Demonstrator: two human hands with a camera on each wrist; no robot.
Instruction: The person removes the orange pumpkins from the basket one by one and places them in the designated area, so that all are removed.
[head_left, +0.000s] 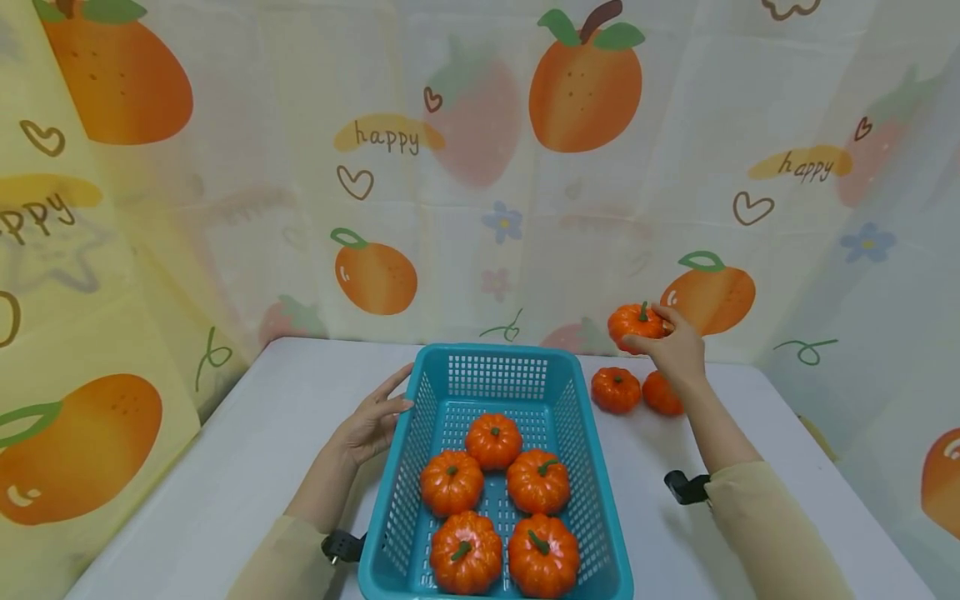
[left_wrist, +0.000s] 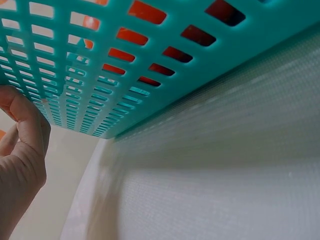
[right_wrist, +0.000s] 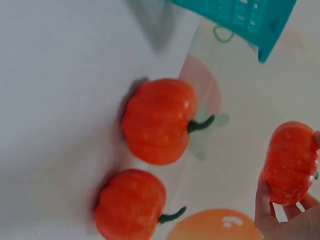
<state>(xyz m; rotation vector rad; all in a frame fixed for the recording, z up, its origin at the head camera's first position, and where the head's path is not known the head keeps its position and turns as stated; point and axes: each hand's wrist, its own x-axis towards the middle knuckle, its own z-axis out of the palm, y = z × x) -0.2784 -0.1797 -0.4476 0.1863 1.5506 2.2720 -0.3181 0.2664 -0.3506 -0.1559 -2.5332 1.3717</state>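
Note:
My right hand holds a small orange toy pumpkin with a green stem, raised above the far right of the table. In the right wrist view, fingers and thumb are around that pumpkin. Below it, two more pumpkins sit side by side on the table. Several pumpkins lie inside a teal plastic basket with slotted walls. My left hand rests its fingers against the basket's left side near the far corner; the left wrist view has its bent fingers at the slotted wall.
A white table carries the basket in its middle. Behind it hangs a fruit-patterned cloth, close along the far edge. More patterned cloth stands at the left side. Each wrist wears a small black camera.

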